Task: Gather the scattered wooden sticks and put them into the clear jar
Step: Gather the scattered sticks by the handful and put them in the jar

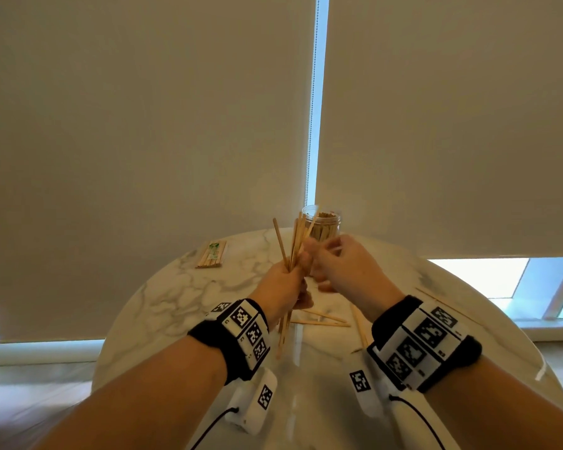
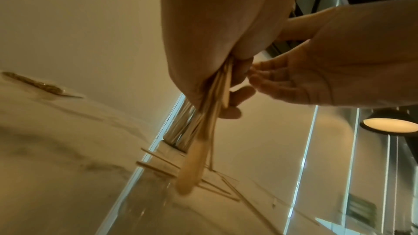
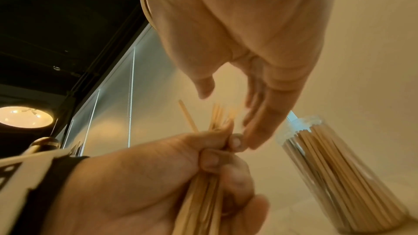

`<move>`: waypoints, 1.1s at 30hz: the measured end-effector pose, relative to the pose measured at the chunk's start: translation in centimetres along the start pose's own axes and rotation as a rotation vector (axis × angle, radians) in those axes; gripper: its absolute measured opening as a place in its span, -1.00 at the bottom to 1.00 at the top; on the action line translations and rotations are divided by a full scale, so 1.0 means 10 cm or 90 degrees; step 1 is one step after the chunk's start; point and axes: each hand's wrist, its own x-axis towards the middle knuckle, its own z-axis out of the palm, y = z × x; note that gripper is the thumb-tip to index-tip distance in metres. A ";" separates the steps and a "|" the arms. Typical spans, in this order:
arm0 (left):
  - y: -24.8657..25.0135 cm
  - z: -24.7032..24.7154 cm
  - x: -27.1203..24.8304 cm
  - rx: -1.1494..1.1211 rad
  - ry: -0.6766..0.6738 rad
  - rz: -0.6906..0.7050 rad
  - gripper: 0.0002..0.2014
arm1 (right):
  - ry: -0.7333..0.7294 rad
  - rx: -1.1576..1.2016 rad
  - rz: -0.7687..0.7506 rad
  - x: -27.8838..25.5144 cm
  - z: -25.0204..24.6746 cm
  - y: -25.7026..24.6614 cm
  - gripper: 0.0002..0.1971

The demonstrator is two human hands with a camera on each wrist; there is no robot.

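Note:
My left hand (image 1: pixel 288 282) grips a bundle of thin wooden sticks (image 1: pixel 294 243) upright above the table; their lower ends hang below the fist (image 2: pixel 204 131). My right hand (image 1: pixel 333 263) is right beside it, thumb and fingers spread apart with the fingertips (image 3: pixel 253 131) at the left hand's knuckles and nothing visibly held. Just behind both hands stands the clear jar (image 1: pixel 327 227), packed with upright sticks (image 3: pixel 334 163). Several loose sticks (image 1: pixel 322 320) lie on the table under the hands.
The round marble table (image 1: pixel 176 303) also carries a wrapped packet of sticks (image 1: pixel 212 254) at the back left. More loose sticks (image 1: pixel 359 326) lie under my right wrist and near the right edge (image 1: pixel 436 298). Window blinds hang behind the table.

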 end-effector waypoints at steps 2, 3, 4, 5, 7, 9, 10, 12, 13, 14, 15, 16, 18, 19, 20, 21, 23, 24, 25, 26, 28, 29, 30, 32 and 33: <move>0.04 0.07 -0.03 -0.008 -0.005 -0.015 -0.64 | 0.019 0.037 -0.025 0.07 -0.03 -0.06 -0.18; 0.04 0.10 -0.05 0.024 -0.006 -0.015 -0.66 | -0.016 0.071 -0.031 0.10 -0.03 -0.08 0.03; 0.04 0.13 -0.07 0.060 -0.012 -0.016 -0.68 | -0.041 0.086 -0.037 0.14 -0.02 -0.08 0.20; 0.03 0.16 -0.09 0.082 -0.021 -0.018 -0.70 | -0.045 0.080 -0.052 0.17 -0.02 -0.07 0.29; 0.03 0.22 -0.13 0.077 -0.049 -0.010 -0.69 | -0.008 0.058 -0.087 0.21 -0.04 -0.07 0.21; 0.05 0.24 -0.16 0.045 -0.077 0.004 -0.70 | 0.022 0.072 -0.122 0.22 -0.05 -0.04 -0.05; 0.06 0.23 -0.18 0.031 -0.086 0.008 -0.72 | 0.024 0.074 -0.134 0.20 -0.05 -0.03 -0.19; 0.05 0.22 -0.19 0.030 -0.091 0.019 -0.73 | 0.020 0.075 -0.150 0.17 -0.05 -0.04 -0.28; 0.04 0.21 -0.19 0.039 -0.088 0.027 -0.70 | 0.030 0.077 -0.152 0.17 -0.07 -0.06 -0.24; 0.03 0.20 -0.18 0.054 -0.083 0.032 -0.68 | 0.056 0.076 -0.159 0.18 -0.09 -0.10 -0.17; 0.02 0.20 -0.18 0.069 -0.077 0.035 -0.66 | 0.094 0.065 -0.167 0.22 -0.12 -0.13 -0.16; 0.02 0.20 -0.17 0.087 -0.075 0.038 -0.65 | 0.131 0.044 -0.178 0.26 -0.15 -0.16 -0.24; 0.00 0.20 -0.15 0.122 -0.081 0.042 -0.64 | 0.149 -0.048 -0.194 0.35 -0.18 -0.19 -0.70; -0.02 0.20 -0.14 0.136 -0.090 0.040 -0.64 | 0.108 -0.112 -0.187 0.36 -0.17 -0.20 -0.84; -0.04 0.21 -0.14 0.151 -0.103 0.034 -0.64 | 0.051 -0.170 -0.177 0.38 -0.14 -0.19 -0.77; -0.05 0.21 -0.14 0.171 -0.118 0.025 -0.64 | -0.002 -0.210 -0.160 0.39 -0.11 -0.17 -0.71; -0.08 0.22 -0.14 0.203 -0.133 0.010 -0.63 | -0.036 -0.220 -0.146 0.40 -0.11 -0.18 -0.68; -0.07 0.22 -0.13 0.197 -0.128 0.004 -0.63 | -0.017 -0.211 -0.155 0.41 -0.12 -0.19 -0.67; -0.05 0.23 -0.11 0.174 -0.122 -0.004 -0.63 | 0.006 -0.201 -0.162 0.45 -0.14 -0.17 -0.65; -0.04 0.23 -0.09 0.141 -0.122 -0.013 -0.62 | 0.005 -0.198 -0.154 0.46 -0.14 -0.17 -0.64; -0.03 0.24 -0.08 0.096 -0.140 -0.026 -0.61 | -0.065 -0.182 -0.110 0.50 -0.11 -0.13 -0.65; -0.04 0.23 -0.08 0.093 -0.146 -0.025 -0.61 | -0.093 -0.185 -0.094 0.51 -0.10 -0.11 -0.66; -0.05 0.22 -0.07 0.094 -0.146 -0.018 -0.60 | -0.099 -0.201 -0.091 0.51 -0.10 -0.10 -0.66; -0.06 0.18 -0.04 0.082 -0.130 0.000 -0.60 | -0.057 -0.228 -0.109 0.53 -0.14 -0.08 -0.67; -0.05 0.16 -0.01 0.060 -0.118 0.003 -0.61 | -0.049 -0.225 -0.110 0.55 -0.16 -0.07 -0.67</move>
